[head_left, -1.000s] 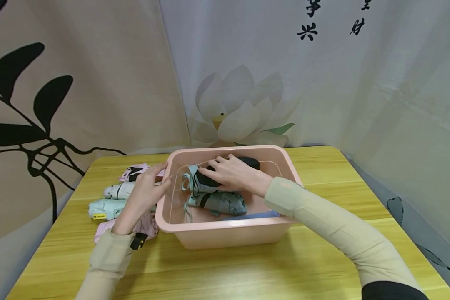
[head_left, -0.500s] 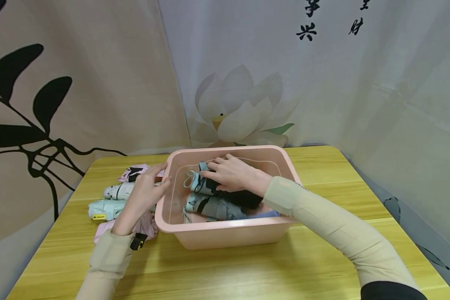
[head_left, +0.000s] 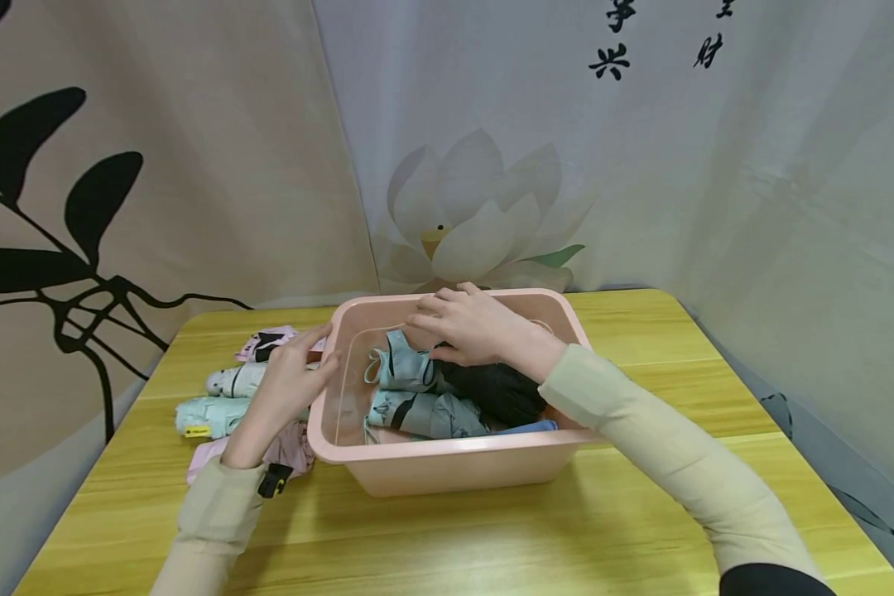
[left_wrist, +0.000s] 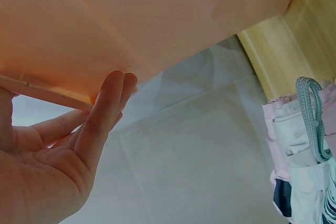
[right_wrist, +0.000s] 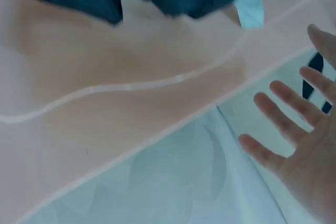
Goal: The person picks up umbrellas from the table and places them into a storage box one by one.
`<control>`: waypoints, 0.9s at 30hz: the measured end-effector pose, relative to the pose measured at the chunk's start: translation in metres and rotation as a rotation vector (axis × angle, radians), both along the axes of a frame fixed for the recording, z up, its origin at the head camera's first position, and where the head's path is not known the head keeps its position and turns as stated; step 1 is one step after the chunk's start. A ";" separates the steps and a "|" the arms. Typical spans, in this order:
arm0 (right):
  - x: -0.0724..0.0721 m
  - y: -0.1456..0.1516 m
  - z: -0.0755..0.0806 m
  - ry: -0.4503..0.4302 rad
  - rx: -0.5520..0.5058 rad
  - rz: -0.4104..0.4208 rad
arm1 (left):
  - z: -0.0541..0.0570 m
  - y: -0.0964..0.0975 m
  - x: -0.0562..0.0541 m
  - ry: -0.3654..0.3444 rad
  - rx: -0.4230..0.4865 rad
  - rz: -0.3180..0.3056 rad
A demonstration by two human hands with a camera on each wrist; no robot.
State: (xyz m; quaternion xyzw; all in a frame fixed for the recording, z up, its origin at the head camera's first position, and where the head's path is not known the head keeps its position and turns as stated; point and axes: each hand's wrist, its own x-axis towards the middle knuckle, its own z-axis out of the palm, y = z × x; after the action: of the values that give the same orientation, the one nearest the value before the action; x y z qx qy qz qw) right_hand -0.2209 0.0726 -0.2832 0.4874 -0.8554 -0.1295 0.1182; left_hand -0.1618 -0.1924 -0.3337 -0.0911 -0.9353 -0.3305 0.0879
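My left hand (head_left: 292,382) grips the left rim of a pink plastic bin (head_left: 462,470), thumb over the rim and fingers along the outer wall (left_wrist: 173,30). Spread, bare fingers show on my right hand (head_left: 471,324), which hovers over the back of the bin; the right wrist view shows that hand (right_wrist: 304,129) holding nothing. Inside the bin, a black cloth bundle (head_left: 495,387) lies at the right with a light blue fabric piece (head_left: 406,364) at its left end. In front of it is a rolled grey-blue fabric bundle (head_left: 435,415) with a dark band. A blue item (head_left: 529,427) shows at the front right.
Several rolled or folded fabric bundles lie left of the bin: a mint one (head_left: 212,414) with a yellow tag, a white one (head_left: 238,379), and pink ones (head_left: 294,447). A braided cord loop (left_wrist: 310,114) hangs from one. The wooden table (head_left: 447,546) meets a curtain (head_left: 231,165) behind.
The black bundle has shifted right and forward inside the bin. My right hand has let go of it and lifted up and back. The left hand stays on the rim.
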 end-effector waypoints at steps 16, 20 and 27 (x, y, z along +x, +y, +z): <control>0.008 0.064 0.040 -0.081 -0.187 -0.165 | -0.001 0.000 -0.001 0.014 0.008 -0.016; 0.009 0.083 0.038 -0.107 -0.209 -0.223 | -0.001 0.000 -0.001 0.014 0.005 -0.014; 0.011 0.119 0.014 -0.146 -0.320 -0.353 | -0.001 0.000 -0.001 0.012 0.008 -0.016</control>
State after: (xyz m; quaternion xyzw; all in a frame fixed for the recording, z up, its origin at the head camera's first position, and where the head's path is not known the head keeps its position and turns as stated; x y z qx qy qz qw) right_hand -0.2104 0.1915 -0.2694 0.3136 -0.9431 0.0248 0.1074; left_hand -0.1627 -0.1927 -0.3349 -0.1002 -0.9327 -0.3343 0.0913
